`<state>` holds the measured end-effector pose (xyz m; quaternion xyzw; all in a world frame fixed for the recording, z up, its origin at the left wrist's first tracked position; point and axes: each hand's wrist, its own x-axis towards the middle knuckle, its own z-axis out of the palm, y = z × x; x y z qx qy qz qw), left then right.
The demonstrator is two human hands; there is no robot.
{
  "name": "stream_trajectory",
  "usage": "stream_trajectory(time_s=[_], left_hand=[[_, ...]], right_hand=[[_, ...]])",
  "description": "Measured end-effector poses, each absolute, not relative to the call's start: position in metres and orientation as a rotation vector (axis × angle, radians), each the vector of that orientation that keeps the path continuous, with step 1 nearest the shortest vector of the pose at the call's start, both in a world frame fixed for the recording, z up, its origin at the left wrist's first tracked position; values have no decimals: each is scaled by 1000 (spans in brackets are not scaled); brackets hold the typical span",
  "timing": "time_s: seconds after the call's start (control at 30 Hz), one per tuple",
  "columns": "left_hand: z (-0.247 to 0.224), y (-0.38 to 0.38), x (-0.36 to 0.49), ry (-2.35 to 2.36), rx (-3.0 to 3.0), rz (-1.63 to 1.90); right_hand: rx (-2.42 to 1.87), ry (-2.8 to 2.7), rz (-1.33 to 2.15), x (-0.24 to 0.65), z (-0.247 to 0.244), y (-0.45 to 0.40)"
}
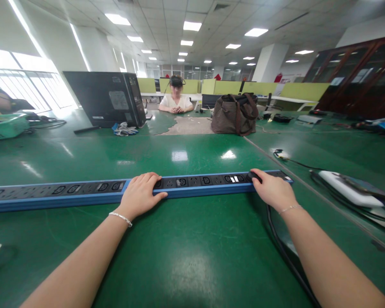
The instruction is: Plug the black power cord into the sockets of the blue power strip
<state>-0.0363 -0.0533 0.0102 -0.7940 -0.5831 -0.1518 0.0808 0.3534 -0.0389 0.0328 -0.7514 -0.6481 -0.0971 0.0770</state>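
Nearest me on the right, a black cable [284, 248] trails over the green tabletop [179, 248] and up under my right hand [274, 190]. Beyond it the long blue-and-black power strip [199, 191] lies flat from left to right, its sockets facing up. My left hand [140, 193] is spread over it, thumb on the near side and fingers reaching across; my right pinches a black plug [252, 176] at the strip, towards its right end. I can't tell how deep the plug sits. As I judge it, this is handled best with the left palm bracing the strip, the plug kept square to its face and the cable slack, so nothing twists or slides. Farther off are gloves [125, 129], a black computer case [112, 98], a brown bag [229, 115] and a seated person [176, 102].
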Motion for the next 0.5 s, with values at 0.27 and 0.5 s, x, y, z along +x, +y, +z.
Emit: stream_trajectory(time_s=[0.27,0.5], left_hand=[[10,-54,-36,-1724,-2366,-457],[10,-54,-36,-1733,-2367,-468]], right_hand=[[-2251,-1993,-283,351,37,-40],[-2243,-2000,-255,353,40,-39]])
